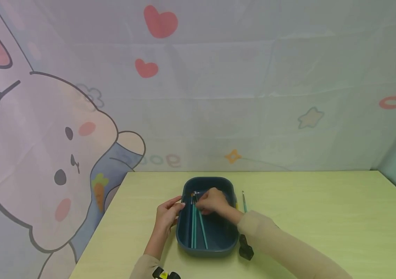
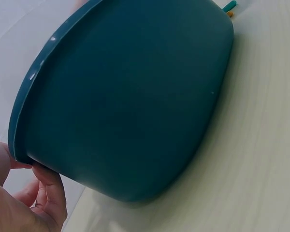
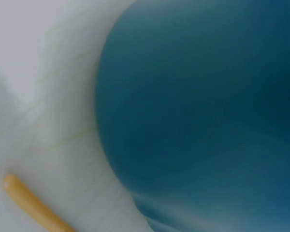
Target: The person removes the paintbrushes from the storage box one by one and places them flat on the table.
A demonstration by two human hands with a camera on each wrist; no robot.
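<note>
We find the dark blue tray (image 1: pixel 219 236) on the table (image 1: pixel 323 217), just short of the far edge and nearer the left edge than the right. The left hand (image 1: pixel 167 213) grips its left rim. Inside, the right hand (image 1: pixel 213 201) has curled fingers at a slanted brush (image 1: pixel 203 229); we cannot tell whether they pinch it. Straighter brushes (image 1: pixel 195 228) lie alongside. An orange handle (image 3: pixel 36 205) lies outside, beside the tray.
</note>
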